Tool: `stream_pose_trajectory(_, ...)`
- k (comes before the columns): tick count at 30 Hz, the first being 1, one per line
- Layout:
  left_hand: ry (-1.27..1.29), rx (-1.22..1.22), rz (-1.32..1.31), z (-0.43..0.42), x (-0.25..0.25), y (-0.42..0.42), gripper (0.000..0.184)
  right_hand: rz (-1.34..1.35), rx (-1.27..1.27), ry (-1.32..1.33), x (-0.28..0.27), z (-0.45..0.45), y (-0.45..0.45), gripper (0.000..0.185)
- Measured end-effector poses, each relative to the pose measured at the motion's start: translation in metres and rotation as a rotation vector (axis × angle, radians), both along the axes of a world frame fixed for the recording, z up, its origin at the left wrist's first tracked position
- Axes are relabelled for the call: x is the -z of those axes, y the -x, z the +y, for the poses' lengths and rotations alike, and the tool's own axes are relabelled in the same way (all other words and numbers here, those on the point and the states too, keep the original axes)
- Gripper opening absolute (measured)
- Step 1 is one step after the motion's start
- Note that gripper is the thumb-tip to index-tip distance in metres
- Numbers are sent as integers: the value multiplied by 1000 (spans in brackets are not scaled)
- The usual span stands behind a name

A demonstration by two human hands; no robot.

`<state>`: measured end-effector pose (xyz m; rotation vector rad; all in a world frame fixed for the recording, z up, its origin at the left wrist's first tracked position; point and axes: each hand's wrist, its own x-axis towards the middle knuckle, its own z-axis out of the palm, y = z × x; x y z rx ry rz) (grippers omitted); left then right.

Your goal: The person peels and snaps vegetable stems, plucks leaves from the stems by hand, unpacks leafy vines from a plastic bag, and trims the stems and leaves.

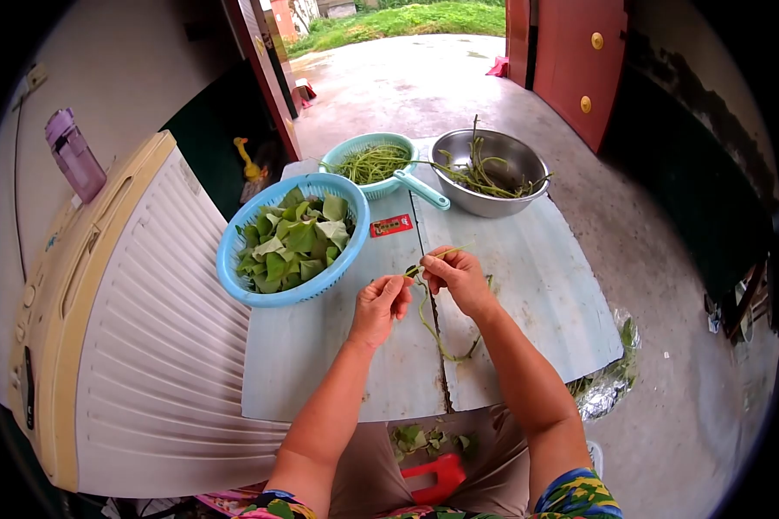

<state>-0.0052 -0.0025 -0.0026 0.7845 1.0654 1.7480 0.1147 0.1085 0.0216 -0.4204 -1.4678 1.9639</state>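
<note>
Over the middle of the light board table [537,303], my left hand [381,304] and my right hand [459,278] are close together. Both pinch a thin green stem [423,303], whose lower part hangs in a curve over the tabletop. A blue basket [312,290] full of green leaves [292,242] is to the left of my hands. Beyond them, a light green strainer [424,189] with a handle holds cut green stems [369,163]. The steel bowl [493,206] at the back right contains longer stems [485,177].
A red packet [391,226] lies between the blue basket and the bowl. On the left stands a cream ridged appliance [160,346] with a purple bottle [76,160] on it. A clear plastic bag [610,376] with greens is beside the table's right edge.
</note>
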Motion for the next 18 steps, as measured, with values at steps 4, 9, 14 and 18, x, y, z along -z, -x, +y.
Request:
stream_pose_trajectory(4,38,-69,1,1,6,6,21,-3,70,5,-4,4,-4,17)
stream_pose_trajectory(9,-27,-111,-173,1,1,8,21,-28,108,34,-6,12,-9,18)
stream_pose_trajectory(14,-7,-172,-224,3,3,11,22,18,112,119,0,16,-7,17)
stream_pose_trajectory(18,-11,-174,-232,3,5,12,22,120,107,244,4,20,-7,15)
